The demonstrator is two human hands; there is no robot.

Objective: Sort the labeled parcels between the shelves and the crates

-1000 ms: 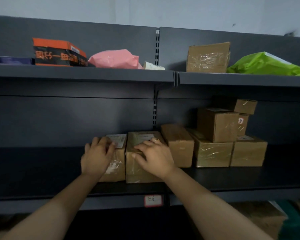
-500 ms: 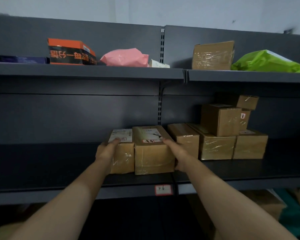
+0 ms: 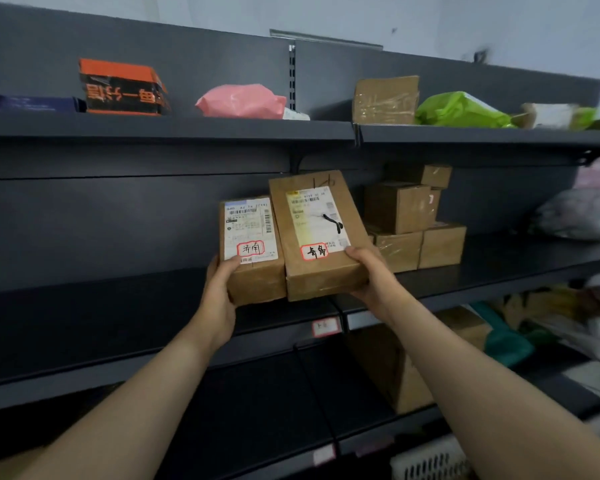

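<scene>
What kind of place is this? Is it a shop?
Probably a parcel depot or pickup point, not a shop: dark metal shelves hold taped cardboard boxes and mailer bags, and both held parcels carry barcoded shipping labels.

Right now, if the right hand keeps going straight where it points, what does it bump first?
The right hand grips the bigger parcel, which lies in that line. Past it, probably the shelf's dark back panel; the stacked boxes sit to its right. Depth is unclear.

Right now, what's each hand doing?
Left hand: grips the smaller parcel.
Right hand: grips the larger parcel.
</scene>
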